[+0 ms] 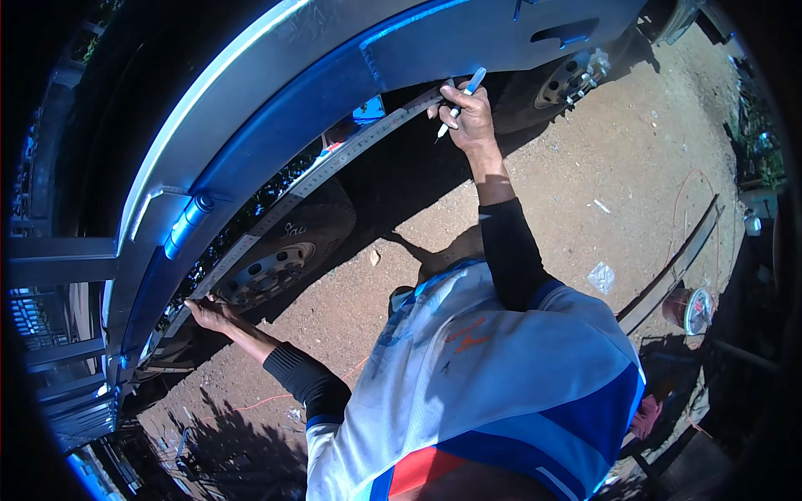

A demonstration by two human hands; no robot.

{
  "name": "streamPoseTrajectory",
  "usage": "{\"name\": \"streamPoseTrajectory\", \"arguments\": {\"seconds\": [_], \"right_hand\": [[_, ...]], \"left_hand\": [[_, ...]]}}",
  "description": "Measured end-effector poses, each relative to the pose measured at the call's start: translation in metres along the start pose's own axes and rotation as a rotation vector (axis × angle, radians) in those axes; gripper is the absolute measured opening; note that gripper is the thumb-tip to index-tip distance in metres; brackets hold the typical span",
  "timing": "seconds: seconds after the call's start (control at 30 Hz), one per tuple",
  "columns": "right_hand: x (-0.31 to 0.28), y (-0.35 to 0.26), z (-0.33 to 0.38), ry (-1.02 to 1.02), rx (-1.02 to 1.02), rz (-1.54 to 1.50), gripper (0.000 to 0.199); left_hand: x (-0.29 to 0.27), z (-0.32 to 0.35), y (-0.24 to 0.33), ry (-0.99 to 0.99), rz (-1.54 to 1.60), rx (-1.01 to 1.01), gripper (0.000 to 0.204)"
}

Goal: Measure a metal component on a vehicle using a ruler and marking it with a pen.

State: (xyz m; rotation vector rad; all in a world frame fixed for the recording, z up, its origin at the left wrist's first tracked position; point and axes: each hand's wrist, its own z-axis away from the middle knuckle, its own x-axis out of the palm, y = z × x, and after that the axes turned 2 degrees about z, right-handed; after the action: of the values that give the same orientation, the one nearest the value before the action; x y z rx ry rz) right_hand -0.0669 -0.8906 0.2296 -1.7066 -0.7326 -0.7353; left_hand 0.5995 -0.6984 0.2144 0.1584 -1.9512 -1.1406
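Observation:
A long metal ruler (334, 159) runs slantwise along the underside of a blue-grey steel beam (276, 134). Its lower-left end is in my left hand (213, 314), whose fingers are closed around its edge. At the upper right, my right hand (473, 125) grips a white marker with a blue end (475, 81), its thin tip pointing down. The fingers of that hand also lie at the ruler's far end; how firmly they touch it I cannot tell. A hinge-like cylinder (189, 225) is fixed to the beam nearer my left hand.
Beneath the beam are a dark-tyred wheel (280, 263) and another wheel with bolts (568, 83). A bucket (697, 311), a long metal strip (675, 259) and crumpled clear plastic (601, 276) lie on the sandy ground to the right. Steel bars (63, 267) stand at the left.

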Motion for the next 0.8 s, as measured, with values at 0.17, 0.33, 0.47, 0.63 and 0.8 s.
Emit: {"name": "streamPoseTrajectory", "arguments": {"seconds": [0.17,0.33,0.47,0.63,0.8], "right_hand": [[0.005,-0.003,0.002,0.026,0.008,0.055,0.022],[0.000,0.000,0.001,0.025,0.019,0.065,0.023],[-0.008,0.005,-0.002,-0.015,-0.003,0.034,0.023],[-0.005,0.004,-0.001,0.012,0.004,0.055,0.021],[-0.005,0.003,0.000,0.007,-0.002,0.039,0.017]], "left_hand": [[-0.005,-0.001,0.000,-0.059,-0.001,-0.022,0.028],[0.010,0.007,-0.001,-0.020,-0.013,0.001,0.028],[0.017,0.011,0.001,0.038,0.002,0.033,0.028],[0.021,0.016,0.003,0.061,-0.020,0.058,0.027],[0.039,0.024,-0.001,0.073,-0.060,0.083,0.025]]}}
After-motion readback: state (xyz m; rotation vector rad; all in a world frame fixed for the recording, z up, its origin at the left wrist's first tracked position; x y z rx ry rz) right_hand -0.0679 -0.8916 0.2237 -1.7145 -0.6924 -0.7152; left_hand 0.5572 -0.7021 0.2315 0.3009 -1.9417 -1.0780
